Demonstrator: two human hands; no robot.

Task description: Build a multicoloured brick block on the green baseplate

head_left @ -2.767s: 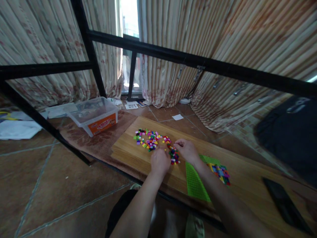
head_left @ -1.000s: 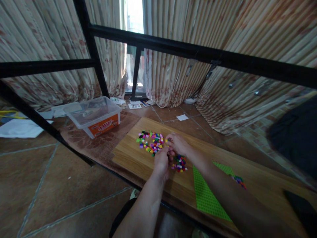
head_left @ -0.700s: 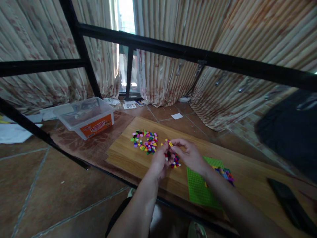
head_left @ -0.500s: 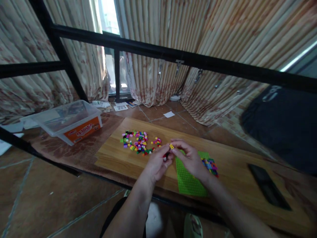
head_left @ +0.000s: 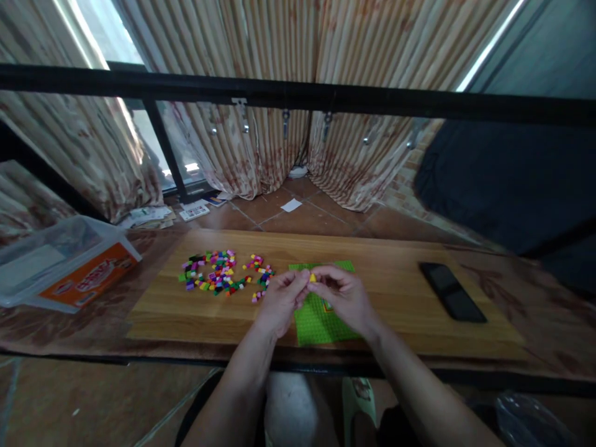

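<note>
Both hands meet over a green studded baseplate (head_left: 310, 329). A small yellow toy brick (head_left: 313, 278) shows between their fingertips. My left hand (head_left: 282, 301) is closed, its thumb and index tip pressed at the brick's left side; its curled fingers hide whatever else may be in the palm. From the other side, my right hand (head_left: 344, 297) pinches the same brick with thumb and index finger. Beneath the right hand, a few coloured bricks (head_left: 327, 307) peek out on the plate. Loose bricks (head_left: 263, 279) lie just left of my left hand.
A larger spread of multicoloured bricks (head_left: 212, 273) covers the left of the wooden board (head_left: 395, 267). A black phone (head_left: 451, 292) lies on the right. Farther left stands a clear plastic box (head_left: 88, 267) with an orange label. A black metal rail (head_left: 288, 93) crosses beyond the board.
My view has swung right and levelled out. The hands have come closer together around the yellow brick, which has turned between the fingers.
</note>
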